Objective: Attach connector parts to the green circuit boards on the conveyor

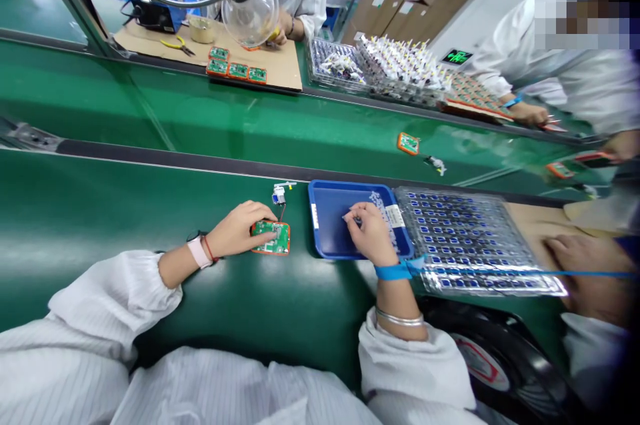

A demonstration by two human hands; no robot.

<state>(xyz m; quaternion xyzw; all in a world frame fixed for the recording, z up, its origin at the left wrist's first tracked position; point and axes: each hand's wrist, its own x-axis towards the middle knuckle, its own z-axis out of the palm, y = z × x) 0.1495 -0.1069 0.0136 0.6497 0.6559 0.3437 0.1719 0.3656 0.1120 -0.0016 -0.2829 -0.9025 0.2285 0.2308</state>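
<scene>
My left hand point(245, 228) rests on a green circuit board point(281, 238) in an orange frame, its thumb across the board and its fingers along the far edge. Thin wires run from the board to a small white and blue motor-like part point(279, 194) lying just beyond it. Over the blue tray point(327, 238), my right hand point(369, 228) has its fingertips pressed together; what they pinch, if anything, is too small to make out. Small whitish pieces point(375, 198) lie along the tray's right side, partly hidden by that hand.
Right of the blue tray is a clear plastic tray point(460, 238) filled with blue and black parts. A blue wrist cord point(525, 272) stretches across it. A black round object point(495, 352) sits below. Beyond the dark rail point(200, 168), another framed board point(409, 143) lies near co-workers' hands.
</scene>
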